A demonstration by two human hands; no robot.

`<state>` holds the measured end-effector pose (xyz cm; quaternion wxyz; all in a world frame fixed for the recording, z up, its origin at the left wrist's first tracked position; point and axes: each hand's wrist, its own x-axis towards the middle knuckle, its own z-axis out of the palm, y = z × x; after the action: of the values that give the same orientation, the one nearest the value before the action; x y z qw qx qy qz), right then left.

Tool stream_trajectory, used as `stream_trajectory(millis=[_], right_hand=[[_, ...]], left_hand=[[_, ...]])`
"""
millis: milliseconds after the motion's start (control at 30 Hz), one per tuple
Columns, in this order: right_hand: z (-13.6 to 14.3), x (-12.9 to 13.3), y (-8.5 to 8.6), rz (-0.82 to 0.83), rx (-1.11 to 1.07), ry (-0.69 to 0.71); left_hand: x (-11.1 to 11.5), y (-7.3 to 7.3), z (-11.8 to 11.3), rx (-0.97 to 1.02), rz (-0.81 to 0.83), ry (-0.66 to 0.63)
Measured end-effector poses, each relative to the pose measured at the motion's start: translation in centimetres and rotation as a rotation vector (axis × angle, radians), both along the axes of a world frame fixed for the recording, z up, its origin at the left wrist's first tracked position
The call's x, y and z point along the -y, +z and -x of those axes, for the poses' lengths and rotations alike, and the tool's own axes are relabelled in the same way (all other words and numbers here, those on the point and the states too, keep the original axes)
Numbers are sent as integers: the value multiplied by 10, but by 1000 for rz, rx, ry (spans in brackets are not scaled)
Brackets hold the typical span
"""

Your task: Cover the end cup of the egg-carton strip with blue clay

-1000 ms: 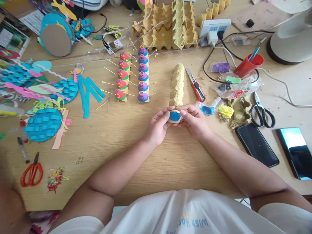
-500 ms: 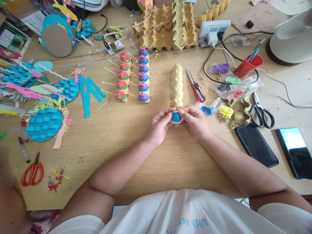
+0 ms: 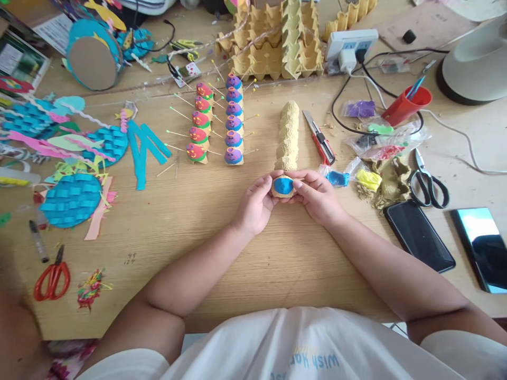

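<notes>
A long strip of plain egg-carton cups (image 3: 289,133) lies on the wooden table (image 3: 206,221), running away from me. Its nearest cup is capped with blue clay (image 3: 283,185). My left hand (image 3: 255,206) grips that cup from the left, with fingertips on the clay's edge. My right hand (image 3: 317,196) holds it from the right, thumb and fingers pressed on the clay's top rim. A bag of blue clay (image 3: 336,178) lies just right of my right hand.
Two finished carton caterpillars, red-green (image 3: 199,126) and purple-blue (image 3: 233,124), stand to the left with pins sticking out. A red utility knife (image 3: 320,140), clay bags (image 3: 368,179), black scissors (image 3: 428,182) and two phones (image 3: 420,235) lie right. Blue paper crafts (image 3: 71,200) and red scissors (image 3: 51,277) lie left.
My fingers have shifted slightly on the blue clay cap, leaving more of it showing. Both hands stay at the near end of the plain carton strip.
</notes>
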<state>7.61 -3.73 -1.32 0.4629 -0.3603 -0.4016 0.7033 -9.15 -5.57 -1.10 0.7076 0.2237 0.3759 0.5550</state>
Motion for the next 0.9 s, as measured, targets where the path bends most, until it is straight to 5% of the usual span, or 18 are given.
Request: stream_trajectory(millis=[900], right_hand=[[2,-1,3,1,-14,-4]], left_hand=[[0,-1,-2,74,-70,-14]])
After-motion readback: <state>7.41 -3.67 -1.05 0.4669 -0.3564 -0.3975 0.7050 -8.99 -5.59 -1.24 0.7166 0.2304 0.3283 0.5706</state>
